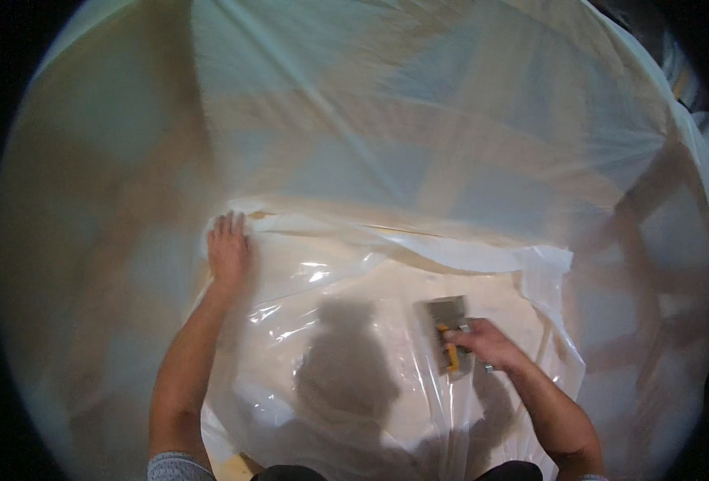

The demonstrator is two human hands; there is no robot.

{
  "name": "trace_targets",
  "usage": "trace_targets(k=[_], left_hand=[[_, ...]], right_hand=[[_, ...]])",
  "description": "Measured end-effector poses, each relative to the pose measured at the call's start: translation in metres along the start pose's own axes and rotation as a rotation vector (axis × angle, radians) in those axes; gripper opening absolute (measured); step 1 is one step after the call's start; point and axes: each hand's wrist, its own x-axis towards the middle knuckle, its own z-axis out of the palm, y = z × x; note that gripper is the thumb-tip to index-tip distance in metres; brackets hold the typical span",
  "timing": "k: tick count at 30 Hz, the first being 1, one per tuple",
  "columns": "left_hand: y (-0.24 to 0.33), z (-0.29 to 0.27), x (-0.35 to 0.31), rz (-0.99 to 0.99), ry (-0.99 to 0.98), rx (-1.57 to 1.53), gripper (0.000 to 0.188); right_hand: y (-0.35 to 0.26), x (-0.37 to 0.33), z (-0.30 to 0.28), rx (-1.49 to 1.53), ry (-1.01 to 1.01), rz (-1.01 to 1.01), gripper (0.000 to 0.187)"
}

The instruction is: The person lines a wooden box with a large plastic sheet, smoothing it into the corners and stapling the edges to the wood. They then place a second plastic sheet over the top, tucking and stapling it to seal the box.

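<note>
My left hand (pixel 231 250) lies with fingers stretched out, pressing on the far left corner of a clear, shiny plastic sheet (pixel 278 264). In my right hand (pixel 489 343) is a flat trowel (pixel 446 309) with a grey rectangular blade and a yellow handle. The trowel is over the right part of the sheet; whether it touches cannot be made out. Under the sheet shows a pale cream surface (pixel 482 293). A folded white edge (pixel 466 258) of the sheeting runs along its far side, crumpled at the right.
A large milky plastic cover (pixel 418 120) spreads beyond and on both sides, with beams showing dimly through it. My shadow (pixel 346 357) falls on the clear sheet. At the lower left, a small yellow piece (pixel 232 467) shows by the sheet's near edge.
</note>
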Motion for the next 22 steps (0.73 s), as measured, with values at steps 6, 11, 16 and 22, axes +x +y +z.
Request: trace_targets(k=[6, 11, 16, 22], left_hand=[[-0.021, 0.048, 0.062, 0.038, -0.249, 0.166, 0.031], [-0.027, 0.003, 0.094, -0.147, -0.131, 0.062, 0.028], [-0.024, -0.036, 0.105, -0.364, 0.004, -0.191, 0.036], [-0.018, -0.037, 0.047, -0.240, 0.569, -0.513, 0.066]], right_hand=[[-0.045, 0.016, 0.080, -0.095, -0.067, -0.176, 0.048], [-0.058, 0.057, 0.111, -0.029, -0.063, -0.172, 0.049], [-0.070, 0.095, 0.128, 0.117, 0.014, -0.144, 0.050], [-0.103, 0.124, 0.145, 0.369, 0.021, -0.107, 0.045]])
